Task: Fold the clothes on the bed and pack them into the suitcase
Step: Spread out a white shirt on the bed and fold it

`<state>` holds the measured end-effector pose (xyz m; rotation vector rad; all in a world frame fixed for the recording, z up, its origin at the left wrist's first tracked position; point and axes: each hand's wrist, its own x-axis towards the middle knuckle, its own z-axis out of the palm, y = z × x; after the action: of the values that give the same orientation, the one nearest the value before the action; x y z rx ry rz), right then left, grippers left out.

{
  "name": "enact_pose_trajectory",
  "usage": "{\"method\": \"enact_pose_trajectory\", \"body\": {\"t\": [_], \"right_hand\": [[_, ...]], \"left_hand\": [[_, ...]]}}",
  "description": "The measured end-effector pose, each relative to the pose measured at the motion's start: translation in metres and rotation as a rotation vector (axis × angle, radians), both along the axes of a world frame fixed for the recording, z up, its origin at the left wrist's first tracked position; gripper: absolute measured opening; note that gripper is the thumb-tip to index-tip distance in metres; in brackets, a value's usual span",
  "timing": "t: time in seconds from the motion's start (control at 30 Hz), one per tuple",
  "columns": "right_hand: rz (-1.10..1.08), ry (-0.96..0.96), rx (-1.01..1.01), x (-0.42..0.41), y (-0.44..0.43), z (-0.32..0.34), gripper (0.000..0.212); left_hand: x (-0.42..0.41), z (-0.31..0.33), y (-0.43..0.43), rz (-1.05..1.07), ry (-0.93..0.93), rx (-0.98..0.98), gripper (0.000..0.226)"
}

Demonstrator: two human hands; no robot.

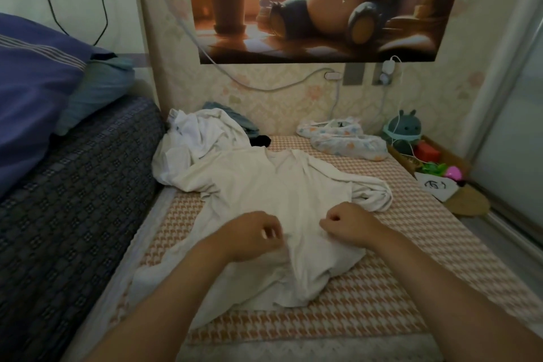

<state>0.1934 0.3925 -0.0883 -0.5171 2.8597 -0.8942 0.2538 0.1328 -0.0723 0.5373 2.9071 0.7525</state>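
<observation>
Nothing legible, whether text, brand or number, can be made out here. At 3 o'clock, beside the bed, a white card (437,185) carries a black hand-drawn mark of loops and strokes, perhaps writing, too blurred to make out. At 10 o'clock from the middle, the crumpled white garment (202,132) shows a few tiny dark specks near its upper edge, possibly a label, too small to read. The poster (317,3) at 12 o'clock is a cartoon picture.
</observation>
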Motion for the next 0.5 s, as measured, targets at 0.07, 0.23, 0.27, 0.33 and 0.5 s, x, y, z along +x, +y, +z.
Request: {"method": "enact_pose_trajectory", "body": {"t": [0.07, 0.23, 0.27, 0.33, 0.5], "right_hand": [[0.153, -0.203, -0.003, 0.006, -0.001, -0.001, 0.027], [0.354, -0.313, 0.337, 0.013, -0.006, 0.0, 0.054], [0.349, -0.272, 0.422, 0.012, -0.005, -0.001, 0.066], [0.315, -0.168, 0.398, 0.01, -0.004, -0.005, 0.052], [0.022, -0.016, -0.232, -0.013, -0.007, 0.008, 0.021]], "left_hand": [[0.01, -0.011, 0.028, -0.123, -0.19, -0.147, 0.068], [-0.002, -0.041, 0.029, -0.121, -0.057, -0.239, 0.072], [-0.008, -0.039, 0.024, -0.11, -0.023, -0.168, 0.059], [-0.014, -0.035, 0.012, -0.068, -0.002, -0.034, 0.043], [-0.015, -0.001, -0.002, 0.082, -0.085, 0.373, 0.022]]}}
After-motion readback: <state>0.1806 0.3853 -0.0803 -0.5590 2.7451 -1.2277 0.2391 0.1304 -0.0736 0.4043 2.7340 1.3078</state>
